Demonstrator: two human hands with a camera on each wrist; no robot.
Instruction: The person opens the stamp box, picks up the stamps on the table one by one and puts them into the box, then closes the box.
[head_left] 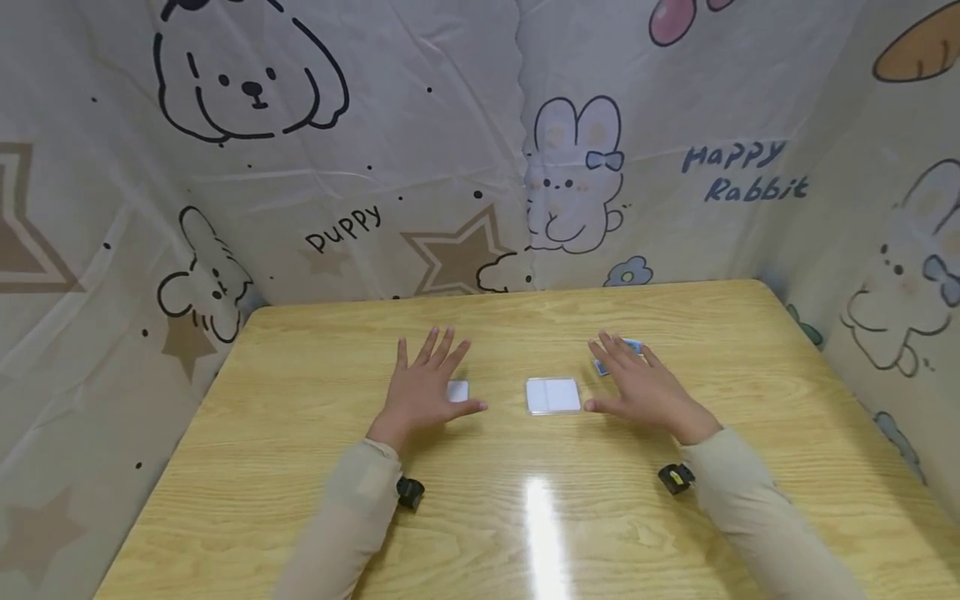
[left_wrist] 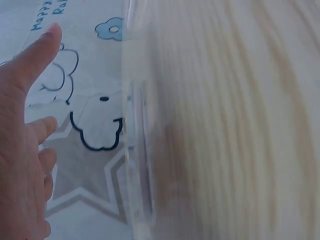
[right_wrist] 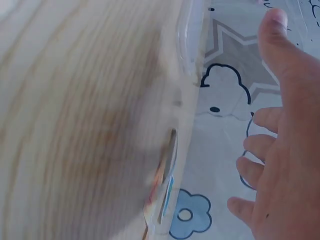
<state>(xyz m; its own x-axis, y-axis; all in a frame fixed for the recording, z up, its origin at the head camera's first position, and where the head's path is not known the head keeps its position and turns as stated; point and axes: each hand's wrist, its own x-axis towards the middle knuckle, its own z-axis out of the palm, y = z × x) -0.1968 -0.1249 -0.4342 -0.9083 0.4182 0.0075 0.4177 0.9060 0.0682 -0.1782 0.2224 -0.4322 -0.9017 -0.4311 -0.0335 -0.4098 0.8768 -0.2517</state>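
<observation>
Fingers spread, my left hand point(head_left: 426, 390) is over a small white flat piece point(head_left: 459, 391) that it partly covers. In the left wrist view, a thin clear-edged case point(left_wrist: 142, 160) lies on the table past that hand. My right hand point(head_left: 647, 393), also spread, holds nothing and partly hides a blue-edged card point(head_left: 634, 345). Between the hands lies a clear flat case point(head_left: 553, 396) with a white inside and a line across it, close to the right thumb. The right wrist view shows the thin blue-edged card point(right_wrist: 168, 192) nearly edge-on.
A wood-grain table point(head_left: 480, 517) carries these things, with a bright light reflection near its front. Cloth curtains point(head_left: 450, 125) printed with cartoon animals and stars hang behind it and on both sides. Small black devices point(head_left: 410, 492) sit at both wrists.
</observation>
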